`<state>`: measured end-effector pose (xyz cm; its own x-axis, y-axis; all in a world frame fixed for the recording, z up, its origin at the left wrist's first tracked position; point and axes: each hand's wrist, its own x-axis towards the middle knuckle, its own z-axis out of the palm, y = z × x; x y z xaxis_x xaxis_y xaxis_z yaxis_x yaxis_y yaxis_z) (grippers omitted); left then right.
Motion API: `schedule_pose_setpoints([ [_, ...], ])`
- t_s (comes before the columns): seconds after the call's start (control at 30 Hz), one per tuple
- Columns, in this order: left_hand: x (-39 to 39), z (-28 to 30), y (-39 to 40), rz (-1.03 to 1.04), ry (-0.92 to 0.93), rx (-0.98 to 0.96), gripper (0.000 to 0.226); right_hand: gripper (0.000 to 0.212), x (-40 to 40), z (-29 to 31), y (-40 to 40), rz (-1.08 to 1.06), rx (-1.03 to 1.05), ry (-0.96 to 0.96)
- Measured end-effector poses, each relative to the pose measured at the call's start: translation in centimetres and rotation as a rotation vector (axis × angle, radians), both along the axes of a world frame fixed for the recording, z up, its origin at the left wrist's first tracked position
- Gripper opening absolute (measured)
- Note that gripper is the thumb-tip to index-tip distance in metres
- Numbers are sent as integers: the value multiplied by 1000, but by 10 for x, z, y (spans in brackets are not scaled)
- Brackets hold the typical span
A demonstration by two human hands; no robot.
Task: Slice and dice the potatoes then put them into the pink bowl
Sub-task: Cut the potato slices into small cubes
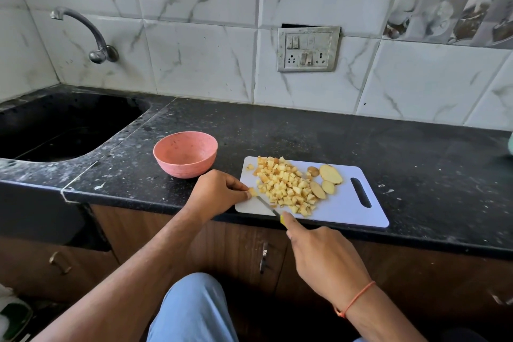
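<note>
While left hand [219, 191] pinches last small potato piece [252, 191] at near-left of white cutting board [358, 211], we grip knife [268, 206] in right hand [322, 255], blade just beside piece. We judge: curl fingertips back, short straight cuts. Diced heap [286, 187] mid-board, skin-on end slices [329, 175] beside it. Pink bowl [185, 153] close on left, holds no potato yet.

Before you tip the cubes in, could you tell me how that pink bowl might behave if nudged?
The pink bowl looks like thin plastic and is empty, so probably light. Its base seems narrow under a wide rim, so it may slide or tip on the smooth counter.
</note>
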<state>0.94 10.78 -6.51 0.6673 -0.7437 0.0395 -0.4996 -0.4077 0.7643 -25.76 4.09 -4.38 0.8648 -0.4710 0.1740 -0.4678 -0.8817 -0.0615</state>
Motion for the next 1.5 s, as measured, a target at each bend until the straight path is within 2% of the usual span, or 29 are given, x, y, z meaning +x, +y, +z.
schedule_pose_setpoints([
  [0.1,0,1,-1,-13,-2,5,10,50,-7,2,-21,-3,83,-102],
  [0.2,-1,4,-2,-29,-8,13,8,50,-14,3,-48,2,241,-302],
  [0.3,-4,9,-9,-46,-32,42,6,49,-21,0,-93,-115,300,-506],
  [0.4,-6,12,-18,-52,-61,62,8,43,-31,-3,-134,-217,398,-604],
  [0.53,-7,13,-33,-70,-78,74,7,37,-35,-4,-157,-309,681,-787],
  [0.8,-4,40,-59,-196,-234,175,8,35,-40,-6,-161,-316,845,-851],
  [1.0,-7,86,-82,-280,-356,143,6,35,-42,-8,-164,-274,898,-927],
  [1.2,-51,98,-119,-586,-480,323,30,33,-42,-9,-168,-281,946,-966],
  [1.3,-78,87,-135,-647,-598,468,66,33,-43,-8,-167,-282,948,-968],
  [1.37,-87,78,-145,-633,-686,506,69,33,-44,-7,-167,-276,949,-970],
  [1.5,-90,73,-155,-581,-690,512,62,34,-45,-6,-166,-286,932,-962],
])
